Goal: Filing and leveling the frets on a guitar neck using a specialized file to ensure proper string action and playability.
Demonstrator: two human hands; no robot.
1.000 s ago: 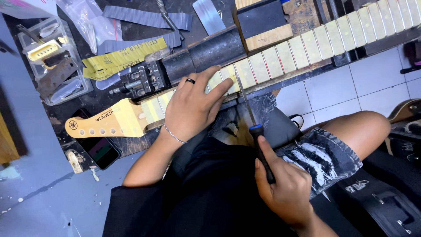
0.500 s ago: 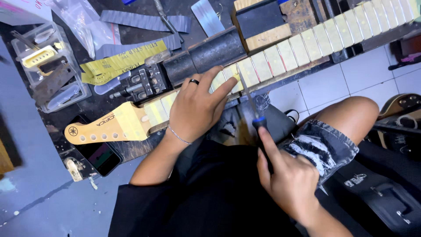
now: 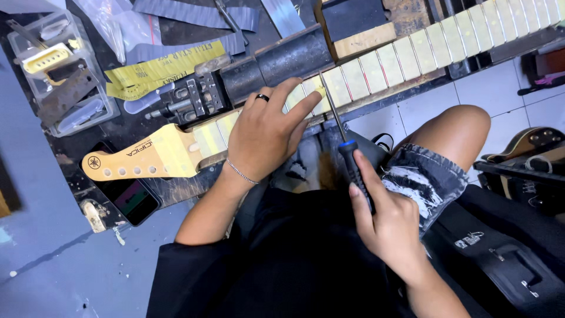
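— Cluttered, that dark tabletop (image 3: 176, 35): plastic boxes (image 3: 56, 70) of parts far left of the neck (image 3: 376, 65), a yellow strip (image 3: 159, 68) just above its headstock end, a phone (image 3: 130, 200) lying just below the headstock (image 3: 141, 156). What is shifting?

— Mostly the right hand (image 3: 391, 227). It is bringing the screwdriver (image 3: 344, 138) up: a second ago the tool was sitting lower, near the lap, and now its thin shaft is slanting up to the neck, with the tip reaching the fret area just right of the left fingers (image 3: 300, 106).

— And the left hand (image 3: 265, 135)?

— It is staying flat on the neck, ringed fingers spread open and pressing down, not gripping. The neck itself is lying across the tabletop edge, headstock to the left, taped frets running off to the right.

— How is the right hand holding?

— Its fingers are closing around the black handle, just below the blue collar.

— Meaning?

— I judge the tool is only now arriving at the frets beside the steadying hand; whether the tip is actually touching wood or metal I cannot tell.
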